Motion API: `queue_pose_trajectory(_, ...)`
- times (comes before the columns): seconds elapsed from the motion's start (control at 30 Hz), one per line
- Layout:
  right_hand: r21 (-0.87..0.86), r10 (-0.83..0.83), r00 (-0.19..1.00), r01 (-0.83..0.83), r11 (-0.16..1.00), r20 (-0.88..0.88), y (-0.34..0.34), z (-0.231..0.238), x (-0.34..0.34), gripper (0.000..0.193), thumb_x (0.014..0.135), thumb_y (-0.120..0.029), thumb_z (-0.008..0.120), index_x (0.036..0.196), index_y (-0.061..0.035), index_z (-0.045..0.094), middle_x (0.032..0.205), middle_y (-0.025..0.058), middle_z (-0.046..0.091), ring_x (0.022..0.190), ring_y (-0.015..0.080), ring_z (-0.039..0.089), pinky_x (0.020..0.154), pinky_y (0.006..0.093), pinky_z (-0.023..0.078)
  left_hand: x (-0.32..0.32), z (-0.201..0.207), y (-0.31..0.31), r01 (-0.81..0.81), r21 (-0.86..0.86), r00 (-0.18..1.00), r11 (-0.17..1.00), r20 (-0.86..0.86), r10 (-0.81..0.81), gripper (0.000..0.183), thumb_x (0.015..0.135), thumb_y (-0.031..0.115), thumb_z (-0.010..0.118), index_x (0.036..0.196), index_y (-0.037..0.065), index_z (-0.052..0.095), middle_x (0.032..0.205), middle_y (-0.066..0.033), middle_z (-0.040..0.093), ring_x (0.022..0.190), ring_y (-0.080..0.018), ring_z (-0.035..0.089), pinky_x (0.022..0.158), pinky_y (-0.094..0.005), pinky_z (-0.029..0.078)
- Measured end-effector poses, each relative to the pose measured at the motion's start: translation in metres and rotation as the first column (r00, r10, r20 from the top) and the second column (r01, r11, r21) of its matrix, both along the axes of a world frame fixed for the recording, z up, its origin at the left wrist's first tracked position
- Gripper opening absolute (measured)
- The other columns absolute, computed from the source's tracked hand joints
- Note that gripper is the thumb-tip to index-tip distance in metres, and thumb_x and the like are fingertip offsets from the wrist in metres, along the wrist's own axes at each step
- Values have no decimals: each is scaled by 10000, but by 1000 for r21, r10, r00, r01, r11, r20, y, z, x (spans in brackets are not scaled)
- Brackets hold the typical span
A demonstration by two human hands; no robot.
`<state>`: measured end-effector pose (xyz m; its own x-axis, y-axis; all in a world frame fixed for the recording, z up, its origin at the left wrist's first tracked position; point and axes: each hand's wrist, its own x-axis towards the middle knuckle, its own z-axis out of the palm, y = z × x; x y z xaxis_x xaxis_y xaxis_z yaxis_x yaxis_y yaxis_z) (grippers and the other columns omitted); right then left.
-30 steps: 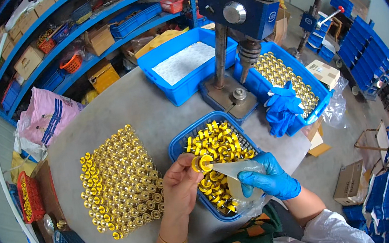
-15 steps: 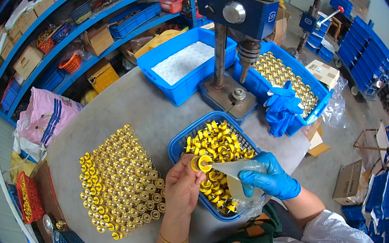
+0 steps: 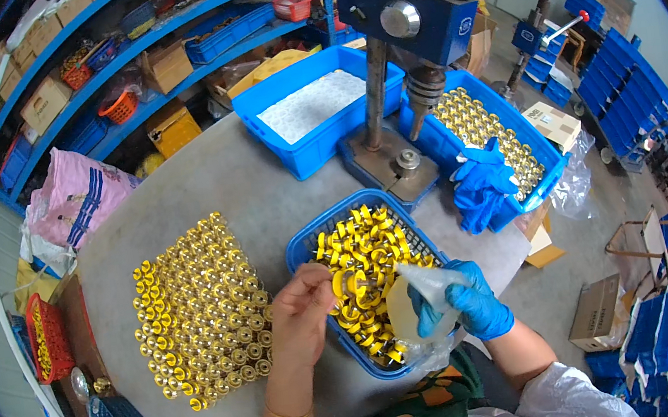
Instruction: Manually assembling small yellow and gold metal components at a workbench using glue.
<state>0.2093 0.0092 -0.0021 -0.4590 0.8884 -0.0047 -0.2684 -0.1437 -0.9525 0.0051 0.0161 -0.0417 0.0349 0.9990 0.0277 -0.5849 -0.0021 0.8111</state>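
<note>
Between the thumb and fingers of my bare left hand [image 3: 304,316] is a yellow-rimmed round part with a metal stem [image 3: 352,285], above a blue basket [image 3: 302,241] of loose yellow parts [image 3: 371,241]. My right hand [image 3: 478,306], in a blue glove, grips a translucent white cone-shaped squeeze bag [image 3: 435,281]. Its pointed tip is apart from the part in my left hand. Clear crumpled plastic hangs below the right hand. Left of the basket, many gold and yellow parts [image 3: 204,308] stand in close rows on the grey table [image 3: 172,178].
A dark blue hand press [image 3: 403,21] stands behind the basket. Beside it are a blue bin with a white lining [image 3: 314,115] and a blue bin of gold parts [image 3: 539,146], a blue glove [image 3: 485,181] draped over its edge. A red basket [image 3: 50,339] sits far left.
The squeeze bag's tip has pulled away from the part, moving right and tilting upward. My left hand has shifted slightly left, still holding the part.
</note>
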Motion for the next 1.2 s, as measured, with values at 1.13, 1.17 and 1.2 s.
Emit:
queue_pose_trajectory(1.13,5,-138,984,139,990,109,-2,9,-9,352,745,-303,564,854,31,577,677,82,594,542,119,539,522,208,429,14,0,-3,-93,232,930,968,-327,168,113,738,-5,565,847,-1,539,858,-17,424,692,-61,393,618,-174,334)
queue_pose_trajectory(1.17,26,-99,985,96,995,140,-2,11,-8,369,753,-336,538,801,26,585,630,74,587,533,117,537,509,209,423,12,0,-2,-87,267,932,960,-318,173,118,737,-4,567,851,0,538,859,-18,420,698,-61,388,625,-173,329)
queue_pose_trajectory(1.2,47,-61,983,54,997,171,-2,12,-7,399,760,-370,511,748,20,594,584,65,579,524,115,534,495,210,416,11,-1,-1,-81,304,934,949,-309,179,124,736,-3,568,855,1,537,861,-20,416,704,-62,382,632,-173,323)
